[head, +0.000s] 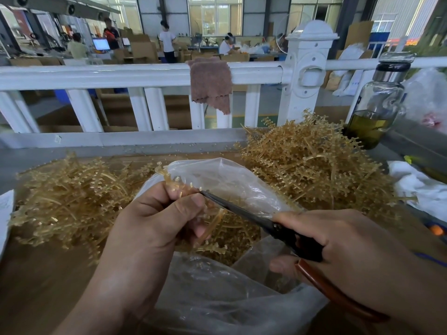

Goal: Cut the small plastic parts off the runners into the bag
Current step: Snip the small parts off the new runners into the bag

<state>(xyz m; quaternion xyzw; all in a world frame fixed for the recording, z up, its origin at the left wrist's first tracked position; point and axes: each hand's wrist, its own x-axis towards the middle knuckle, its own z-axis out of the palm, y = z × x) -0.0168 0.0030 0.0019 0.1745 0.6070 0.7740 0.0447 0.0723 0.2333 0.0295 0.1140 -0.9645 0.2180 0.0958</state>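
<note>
Factory floor: stacked cardboard boxes (142,50), workers' benches (200,47), high windows (215,15).

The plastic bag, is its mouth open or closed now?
Open. The plastic bag gapes below the scissors, and cut pieces show inside.

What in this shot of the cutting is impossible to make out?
- Head view: where the black scissors tips meet the amber plastic runner is hidden by the left hand.
- Cut parts inside the clear plastic bag: blurred by glare.
- Scissor handle ends: covered by the right hand.
</note>
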